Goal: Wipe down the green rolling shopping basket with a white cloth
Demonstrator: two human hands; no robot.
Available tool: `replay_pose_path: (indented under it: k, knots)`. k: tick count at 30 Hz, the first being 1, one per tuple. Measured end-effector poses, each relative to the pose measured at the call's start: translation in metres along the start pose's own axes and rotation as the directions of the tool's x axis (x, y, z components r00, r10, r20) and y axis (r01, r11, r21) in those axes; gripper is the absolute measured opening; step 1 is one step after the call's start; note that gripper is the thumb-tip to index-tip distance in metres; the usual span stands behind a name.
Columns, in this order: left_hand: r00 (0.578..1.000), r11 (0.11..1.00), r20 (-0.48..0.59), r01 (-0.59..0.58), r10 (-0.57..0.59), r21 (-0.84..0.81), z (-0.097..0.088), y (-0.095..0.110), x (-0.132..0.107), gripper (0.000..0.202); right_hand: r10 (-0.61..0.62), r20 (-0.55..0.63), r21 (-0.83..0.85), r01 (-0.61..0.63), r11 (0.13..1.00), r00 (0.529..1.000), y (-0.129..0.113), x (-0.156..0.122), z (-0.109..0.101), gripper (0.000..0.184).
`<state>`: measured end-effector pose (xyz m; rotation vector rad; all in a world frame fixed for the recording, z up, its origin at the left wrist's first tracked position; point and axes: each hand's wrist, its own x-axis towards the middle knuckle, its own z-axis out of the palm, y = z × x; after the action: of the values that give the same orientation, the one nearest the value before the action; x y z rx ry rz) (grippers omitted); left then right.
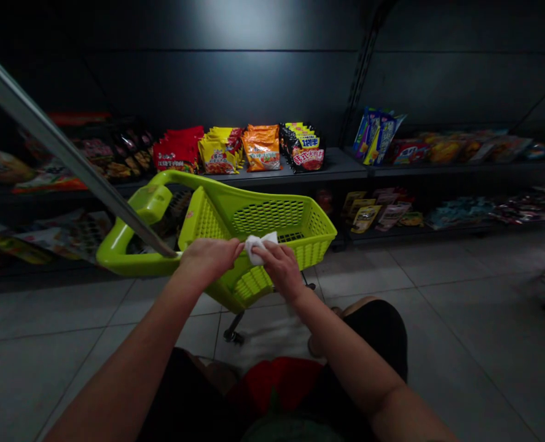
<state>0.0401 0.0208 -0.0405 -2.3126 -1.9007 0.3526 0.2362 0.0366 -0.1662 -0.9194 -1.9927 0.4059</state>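
A long grey metal pole (74, 153) slants down from the upper left, and its lower end runs into my left hand (212, 258), whose fingers are closed round it. My right hand (279, 264) pinches a crumpled white cloth (255, 250) just beyond the left fist. Both hands are over the near rim of a lime-green shopping cart (321, 242) with perforated plastic sides. Whether the cloth touches the pole's tip or the cart's rim is hidden by my fingers. The cart's looped handle (136, 264) points left, behind the pole.
Dark shelves stand behind the cart, with red packets (179, 150), yellow packets (219, 150), orange packets (262, 147) and black packets (306, 150) in rows. More bagged snacks (364, 215) lie on the lower shelf. Grey floor tiles (438, 344) extend around my knees.
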Motion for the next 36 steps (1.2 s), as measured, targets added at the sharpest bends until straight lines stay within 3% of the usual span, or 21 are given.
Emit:
replay_pose_path:
  k: [4, 7, 11, 13, 16, 18, 20, 22, 24, 26, 28, 30, 33, 36]
  knots:
    - [1.0, 0.999, -0.007, -0.01, 0.01, 0.033, 0.007, -0.018, -0.01, 0.054, 0.032, 0.027, -0.32, -0.022, 0.947, 0.999, 0.052, -0.003, -0.066, 0.054]
    - [0.999, 0.997, -0.029, -0.033, 0.035, 0.068, 0.013, -0.032, -0.019, 0.05, 0.091, 0.045, -0.447, -0.062, 0.892, 0.995, 0.084, -0.012, -0.116, 0.051]
    - [0.997, 0.99, -0.034, -0.065, 0.07, 0.126, 0.018, -0.054, -0.03, 0.049, 0.152, 0.144, -0.445, -0.073, 0.892, 0.978, 0.088, -0.025, -0.147, 0.045]
    - [0.998, 0.99, -0.017, -0.056, 0.058, 0.126, 0.02, -0.068, -0.036, 0.049, 0.161, 0.231, -0.387, -0.062, 0.92, 0.96, 0.073, -0.033, -0.147, 0.043]
    - [0.998, 0.996, -0.033, 0.048, -0.045, 0.08, 0.023, -0.086, -0.044, 0.048, 0.172, 0.396, -0.221, -0.088, 0.971, 0.902, 0.044, -0.047, -0.144, 0.045]
    - [0.991, 0.994, -0.089, 0.101, -0.097, 0.036, 0.026, -0.088, -0.048, 0.05, 0.138, 0.516, -0.111, -0.093, 0.989, 0.845, 0.032, -0.05, -0.144, 0.049]
    - [0.987, 0.997, -0.143, 0.073, -0.074, -0.013, 0.031, -0.079, -0.05, 0.054, 0.103, 0.543, -0.095, -0.062, 0.994, 0.833, 0.036, -0.045, -0.147, 0.049]
    - [0.987, 0.998, -0.156, 0.037, -0.045, -0.055, 0.036, -0.065, -0.053, 0.06, 0.099, 0.436, -0.161, -0.03, 0.986, 0.895, 0.057, -0.03, -0.151, 0.049]
    - [0.988, 0.995, -0.126, 0.078, -0.085, -0.061, 0.043, -0.054, -0.056, 0.067, 0.11, 0.262, -0.218, -0.052, 0.974, 0.959, 0.085, -0.014, -0.152, 0.05]
    - [0.989, 0.995, -0.109, 0.091, -0.096, -0.051, 0.048, -0.052, -0.059, 0.069, 0.134, 0.162, -0.21, -0.098, 0.973, 0.978, 0.109, -0.004, -0.148, 0.051]
    - [0.991, 0.996, -0.115, 0.07, -0.075, -0.048, 0.052, -0.059, -0.062, 0.068, 0.169, 0.172, -0.149, -0.144, 0.978, 0.97, 0.118, -0.01, -0.138, 0.046]
    - [0.991, 0.997, -0.117, 0.066, -0.072, -0.05, 0.054, -0.071, -0.064, 0.067, 0.206, 0.194, -0.09, -0.191, 0.977, 0.959, 0.113, -0.031, -0.125, 0.042]
    - [0.991, 0.996, -0.117, 0.058, -0.065, -0.064, 0.057, -0.089, -0.066, 0.065, 0.276, 0.095, -0.043, -0.273, 0.961, 0.957, 0.087, -0.074, -0.111, 0.045]
    - [0.99, 0.997, -0.143, -0.02, 0.01, -0.074, 0.06, -0.103, -0.065, 0.061, 0.302, 0.058, 0.057, -0.305, 0.951, 0.952, 0.053, -0.101, -0.112, 0.043]
